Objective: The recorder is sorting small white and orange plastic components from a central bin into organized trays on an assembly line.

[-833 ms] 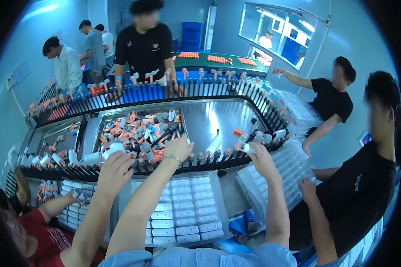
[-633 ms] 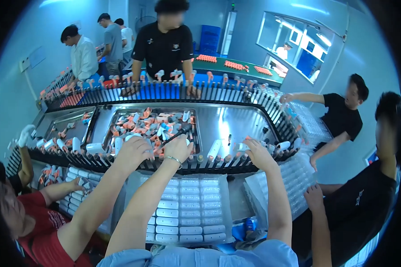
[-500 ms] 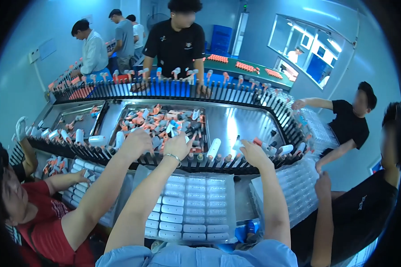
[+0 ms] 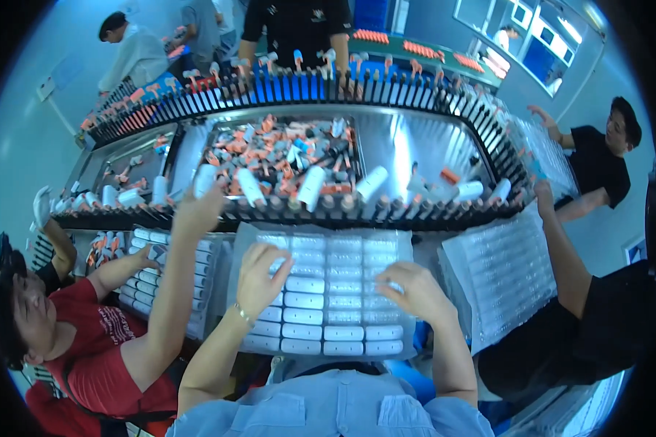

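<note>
Withdrawn from the posts ahead, left hand and right hand spread loosely above the tray, whose cells beneath them keep white casings aligned.

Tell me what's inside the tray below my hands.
White oblong pieces fill the near rows of the tray and reach further up its left. What the left hand and right hand cover can't be seen.
</note>
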### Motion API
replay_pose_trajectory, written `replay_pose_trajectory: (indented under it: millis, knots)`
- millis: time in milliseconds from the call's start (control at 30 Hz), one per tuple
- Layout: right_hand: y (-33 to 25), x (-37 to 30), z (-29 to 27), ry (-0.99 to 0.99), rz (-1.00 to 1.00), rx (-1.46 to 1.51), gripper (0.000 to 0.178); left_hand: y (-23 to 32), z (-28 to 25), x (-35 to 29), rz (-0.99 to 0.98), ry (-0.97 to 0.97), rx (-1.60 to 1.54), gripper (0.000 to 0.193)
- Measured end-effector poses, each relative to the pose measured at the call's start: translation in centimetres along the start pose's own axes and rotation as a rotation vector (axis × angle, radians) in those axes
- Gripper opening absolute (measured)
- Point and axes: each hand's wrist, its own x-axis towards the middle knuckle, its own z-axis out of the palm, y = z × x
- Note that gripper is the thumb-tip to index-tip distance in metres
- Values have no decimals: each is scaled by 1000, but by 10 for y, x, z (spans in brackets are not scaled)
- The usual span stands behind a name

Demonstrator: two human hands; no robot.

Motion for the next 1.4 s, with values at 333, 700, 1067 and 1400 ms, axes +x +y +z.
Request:
replay_pose_trajectory:
  millis: [333,700,1067,1400]
  knots:
    - [0,-84,29,-107,164,-109,24,23,36,-16,-41,-499,92,32]
    - [13,-94,36,-26,230,18,25,31,40,4,-42,-652,34,31]
    - [3,-91,0,54,346,211,28,29,36,5,-247,-398,-139,25]
    - [28,-24,-53,498,552,277,40,0,72,-20,-409,-260,-389,30]
